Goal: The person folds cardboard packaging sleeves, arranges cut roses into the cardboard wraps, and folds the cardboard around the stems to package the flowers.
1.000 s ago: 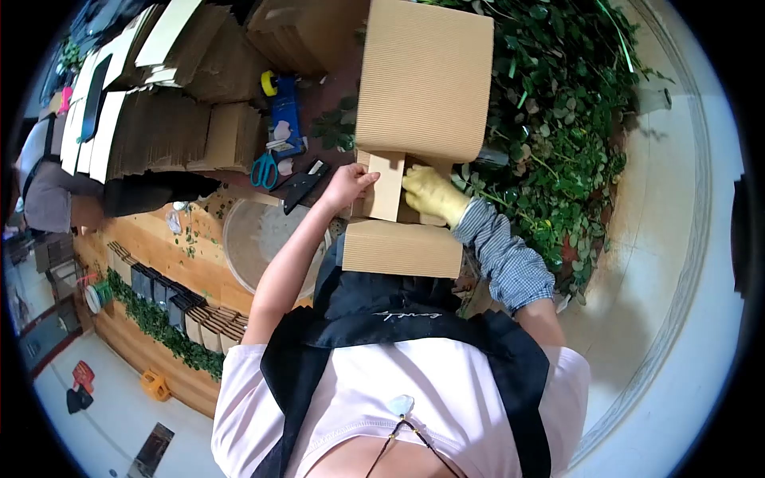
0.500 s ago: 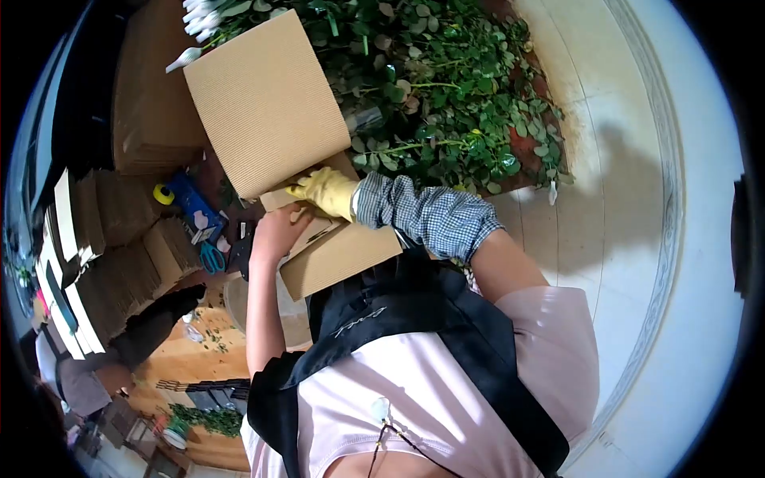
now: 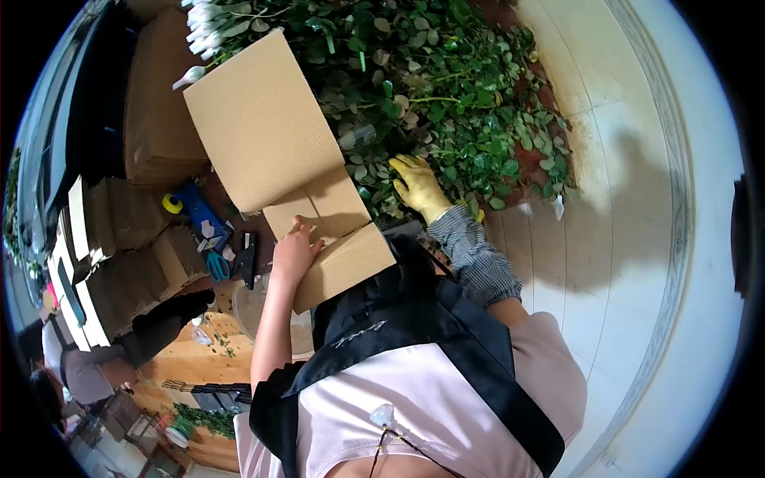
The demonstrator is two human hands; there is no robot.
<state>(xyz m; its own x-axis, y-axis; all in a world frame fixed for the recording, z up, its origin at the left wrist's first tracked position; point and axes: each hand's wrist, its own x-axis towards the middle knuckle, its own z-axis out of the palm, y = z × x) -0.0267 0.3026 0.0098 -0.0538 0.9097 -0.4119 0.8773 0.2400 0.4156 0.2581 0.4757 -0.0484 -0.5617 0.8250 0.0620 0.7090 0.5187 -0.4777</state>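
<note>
A folded sheet of corrugated cardboard lies in front of my body, its large flap standing up towards the back and a smaller flap bent towards my apron. My bare left hand grips the cardboard at its left side near the lower fold, fingers bent over the inner face; part of the grip is hidden. My right hand, in a yellow glove with a checked sleeve, is apart from the cardboard, on its right. Its fingers are spread and hold nothing, close to the leafy rose stems.
White-wrapped flower heads show at the back left. Stacked cardboard stands on the left, near blue scissors, a black stapler-like tool and a yellow tape roll. Another person is at the far lower left. Tiled floor lies right.
My right hand has left the cardboard and moved right towards the stems, its fingers spreading. My left hand stays on the cardboard, slightly lower in view. The cardboard's inner fold now shows more.
</note>
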